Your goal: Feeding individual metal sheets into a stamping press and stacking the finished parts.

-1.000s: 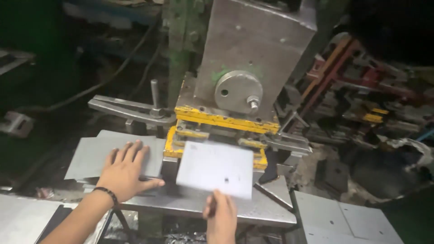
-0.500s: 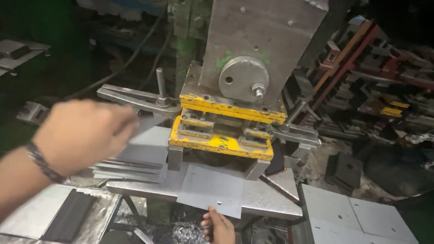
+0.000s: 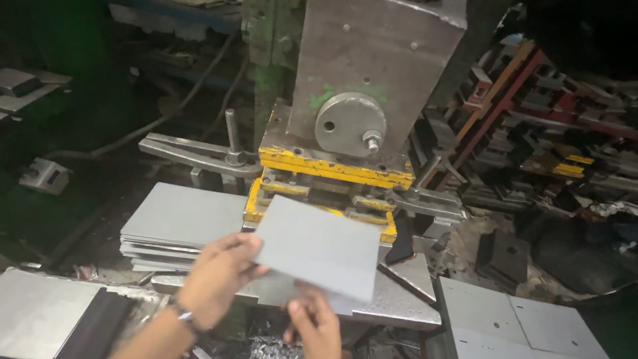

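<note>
Both hands closed on a grey metal sheet [image 3: 319, 246]: left hand [image 3: 219, 276] pinching its 9 o'clock edge, right hand [image 3: 316, 319] gripping at 6 o'clock. Sheet tilted, long axis running 10 to 4 o'clock, just short of the yellow press die [image 3: 332, 169] at 12 o'clock. Stack of sheets [image 3: 179, 223] at 9 o'clock.

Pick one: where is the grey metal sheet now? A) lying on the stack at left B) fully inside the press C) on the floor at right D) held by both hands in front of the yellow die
D: the left hand holds the sheet's left edge and the right hand its near edge, so the grey metal sheet is tilted up in front of the yellow die, apart from the stack at left.
</note>
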